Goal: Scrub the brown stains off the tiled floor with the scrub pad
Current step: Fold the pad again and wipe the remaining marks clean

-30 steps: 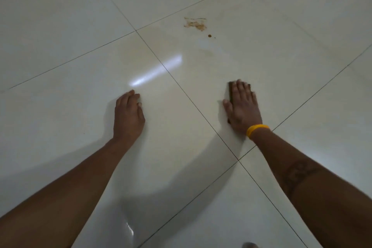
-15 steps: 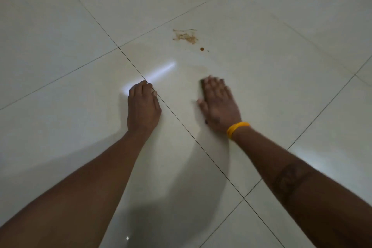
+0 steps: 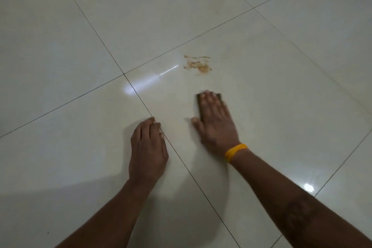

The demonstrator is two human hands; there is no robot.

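Note:
A brown smeared stain [image 3: 198,64] lies on the glossy white tiled floor [image 3: 271,86], a short way beyond my right hand. My right hand [image 3: 216,122], with a yellow band at the wrist, presses flat with straight fingers on a dark scrub pad [image 3: 199,104]. Only the pad's far and left edges show past the fingers. The pad sits just short of the stain, not touching it. My left hand [image 3: 148,147] rests on the floor beside a grout line, its fingers loosely curled and holding nothing.
Dark grout lines [image 3: 104,48] cross the floor diagonally. A bright streak of reflected light [image 3: 145,83] lies left of the stain, and a small glare spot [image 3: 308,187] sits by my right forearm.
My right hand has slid the pad forward toward the stain. The small brown dot below the smear is no longer visible. My left hand has shifted right, closer to the right hand.

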